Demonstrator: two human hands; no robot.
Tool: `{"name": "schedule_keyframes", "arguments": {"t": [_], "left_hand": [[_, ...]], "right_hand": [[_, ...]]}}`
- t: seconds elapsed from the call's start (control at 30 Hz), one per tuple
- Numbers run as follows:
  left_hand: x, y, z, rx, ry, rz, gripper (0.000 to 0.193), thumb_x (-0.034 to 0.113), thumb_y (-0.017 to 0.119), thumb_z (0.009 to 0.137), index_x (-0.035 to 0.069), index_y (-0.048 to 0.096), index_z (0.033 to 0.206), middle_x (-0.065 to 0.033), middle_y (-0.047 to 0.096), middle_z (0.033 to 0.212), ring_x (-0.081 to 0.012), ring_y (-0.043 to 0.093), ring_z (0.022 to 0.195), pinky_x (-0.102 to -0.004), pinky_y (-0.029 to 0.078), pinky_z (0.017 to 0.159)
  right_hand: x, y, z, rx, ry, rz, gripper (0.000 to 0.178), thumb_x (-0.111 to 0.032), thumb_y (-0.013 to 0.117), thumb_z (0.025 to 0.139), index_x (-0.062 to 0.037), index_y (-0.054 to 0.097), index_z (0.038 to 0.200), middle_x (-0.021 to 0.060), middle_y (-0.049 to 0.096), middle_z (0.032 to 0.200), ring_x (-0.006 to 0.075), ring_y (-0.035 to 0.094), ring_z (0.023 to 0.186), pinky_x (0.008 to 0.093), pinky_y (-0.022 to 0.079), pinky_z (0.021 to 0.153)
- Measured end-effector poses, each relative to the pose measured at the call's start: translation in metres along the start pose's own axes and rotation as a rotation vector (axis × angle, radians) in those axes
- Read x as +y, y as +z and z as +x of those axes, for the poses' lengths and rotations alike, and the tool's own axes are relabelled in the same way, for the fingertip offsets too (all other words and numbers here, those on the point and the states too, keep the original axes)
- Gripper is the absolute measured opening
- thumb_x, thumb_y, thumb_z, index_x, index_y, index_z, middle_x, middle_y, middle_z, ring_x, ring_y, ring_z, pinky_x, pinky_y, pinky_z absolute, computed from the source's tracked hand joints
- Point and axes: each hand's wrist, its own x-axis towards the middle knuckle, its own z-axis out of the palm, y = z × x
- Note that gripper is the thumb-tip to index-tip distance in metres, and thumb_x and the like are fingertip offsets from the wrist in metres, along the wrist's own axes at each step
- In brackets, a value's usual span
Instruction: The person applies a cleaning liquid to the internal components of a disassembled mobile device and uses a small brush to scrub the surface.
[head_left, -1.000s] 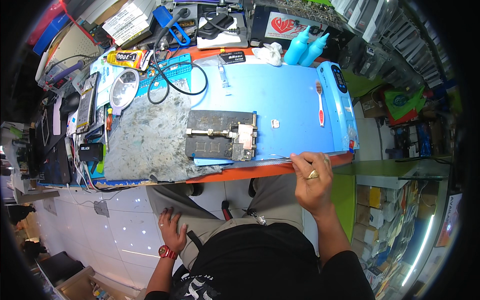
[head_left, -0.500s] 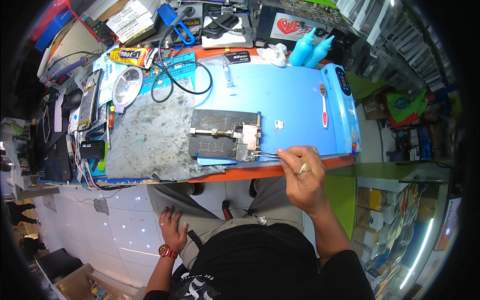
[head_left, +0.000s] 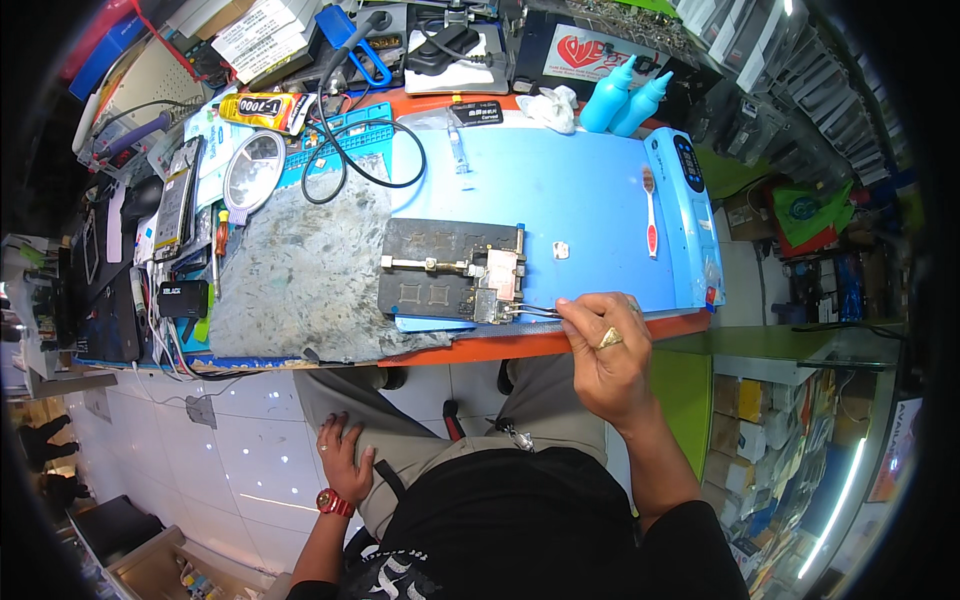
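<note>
Between the thumb and fingers of my right hand (head_left: 608,350) is a pair of metal tweezers (head_left: 538,312). Their tips reach the lower right corner of a circuit board (head_left: 500,275), which sits clamped in a black board holder (head_left: 430,240). Whether the tips grip anything is too small to tell. My left hand (head_left: 343,455) rests on my thigh, fingers spread and holding nothing. Right of the holder, a small pale square piece (head_left: 560,250) lies on the blue mat (head_left: 590,190).
A red-and-white brush (head_left: 651,215) lies near a blue device with a display (head_left: 690,220). Two blue squeeze bottles (head_left: 608,95) stand behind, beside crumpled white tissue (head_left: 548,108). Left are a stained grey mat (head_left: 290,270), a black cable (head_left: 345,150), a screwdriver (head_left: 221,240) and a yellow glue tube (head_left: 265,110).
The view has shifted very slightly. Both hands, the tweezers and the board holder look nearly unchanged.
</note>
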Motion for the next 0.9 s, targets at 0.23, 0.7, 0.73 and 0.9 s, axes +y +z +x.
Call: {"name": "schedule_keyframes", "arguments": {"t": [0.23,0.7,0.73,0.9], "left_hand": [[-0.0005,0.0009,-0.0001,0.006,0.002,-0.001,0.044,0.024,0.071,0.094,0.006,0.069,0.134,-0.0234,0.054,0.156,-0.0474,0.041,0.151,-0.0611,0.026,0.126],[0.0001,0.0006,0.0005,0.006,0.002,0.001,0.044,0.027,0.070,0.095,0.006,0.069,0.134,-0.0235,0.054,0.155,-0.0479,0.041,0.150,-0.0611,0.026,0.127],[-0.0005,0.0008,0.0003,0.005,0.001,0.001,0.044,0.027,0.070,0.095,0.006,0.069,0.134,-0.0235,0.054,0.155,-0.0479,0.041,0.150,-0.0611,0.026,0.127],[0.0004,0.0003,0.0005,0.003,0.001,0.003,0.044,0.026,0.070,0.095,0.006,0.069,0.134,-0.0235,0.054,0.155,-0.0478,0.041,0.150,-0.0611,0.026,0.127]], "right_hand": [[-0.0003,-0.0008,0.0009,-0.006,0.007,0.013,0.034,0.008,0.080,0.084,-0.0029,0.077,0.116,0.0099,0.069,0.094,0.0280,0.065,0.079,0.0413,0.049,0.074],[-0.0013,-0.0003,-0.0003,-0.010,0.071,0.066,0.031,0.008,0.080,0.084,-0.0025,0.078,0.113,0.0112,0.070,0.094,0.0302,0.066,0.082,0.0423,0.050,0.079],[-0.0014,-0.0004,-0.0005,-0.005,0.087,0.085,0.030,0.008,0.080,0.084,-0.0025,0.078,0.113,0.0113,0.070,0.095,0.0304,0.066,0.083,0.0424,0.051,0.080],[-0.0023,-0.0048,-0.0019,-0.004,0.143,0.122,0.029,0.007,0.079,0.085,-0.0016,0.078,0.113,0.0119,0.071,0.096,0.0312,0.068,0.086,0.0434,0.052,0.083]]}}
